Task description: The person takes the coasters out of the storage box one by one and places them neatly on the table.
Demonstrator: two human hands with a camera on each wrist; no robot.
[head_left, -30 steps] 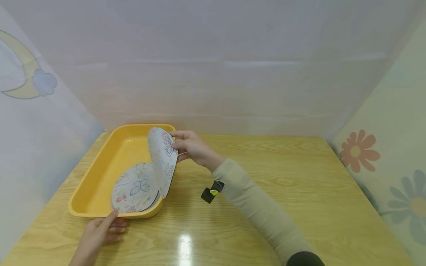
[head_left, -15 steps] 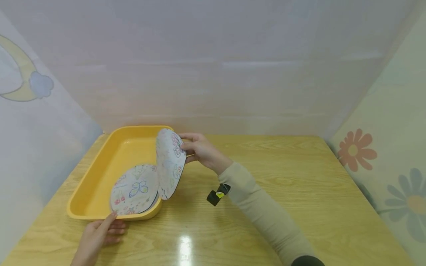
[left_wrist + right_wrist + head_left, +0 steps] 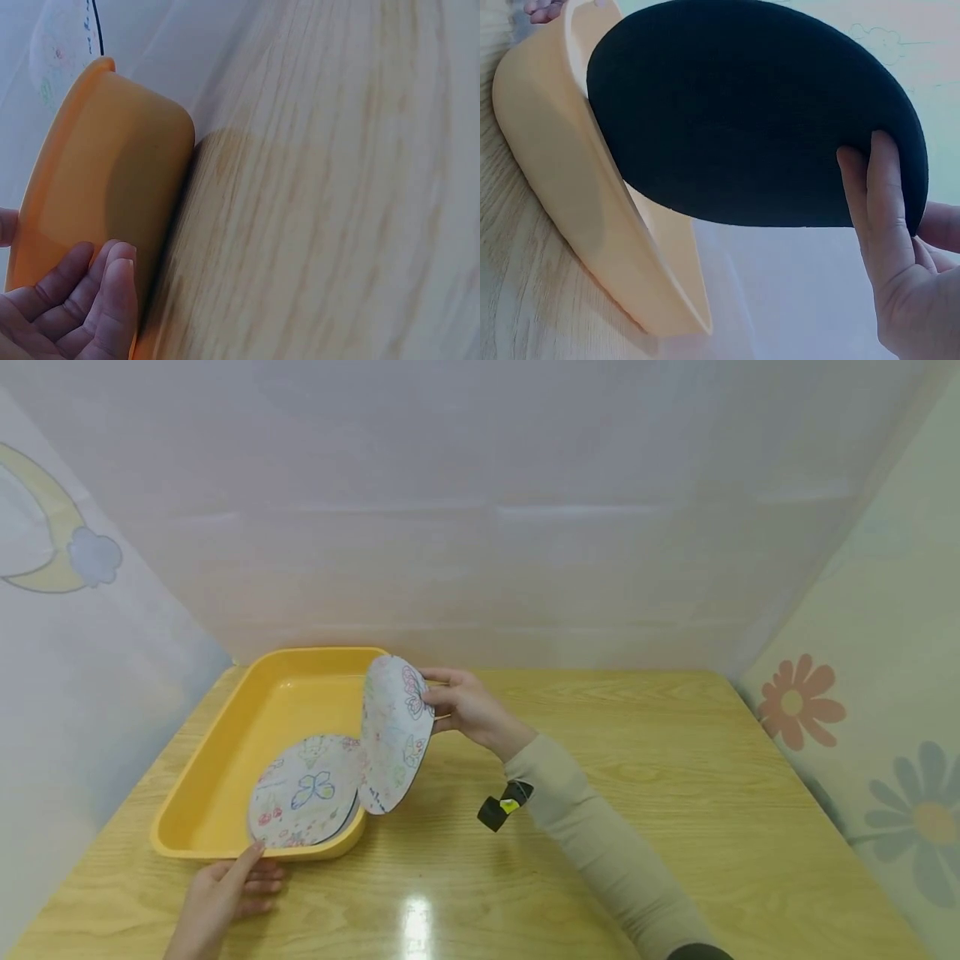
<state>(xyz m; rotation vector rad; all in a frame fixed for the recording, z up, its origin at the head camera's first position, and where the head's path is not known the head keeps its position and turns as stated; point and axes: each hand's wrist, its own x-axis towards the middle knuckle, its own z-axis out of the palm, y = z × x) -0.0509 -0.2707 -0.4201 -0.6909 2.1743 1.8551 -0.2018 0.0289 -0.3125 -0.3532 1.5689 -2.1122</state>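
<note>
- Above the right side of the yellow tray [image 3: 288, 706], the right hand [image 3: 474, 708] pinches a round mat [image 3: 395, 735], steeply tilted: thumb on the printed face, two fingers straight along the dark back.
- At the near rim, the left hand [image 3: 213, 893] grips the tray, thumb over the lip, other fingers loosely bent outside.
- A light, broad pinch should suit this thin, bendy-looking mat; its lower edge is best kept off the rim.
- Inside lies another printed disc [image 3: 300, 814]; the tray looks smooth plastic, the table [image 3: 637, 777] grained wood.
</note>
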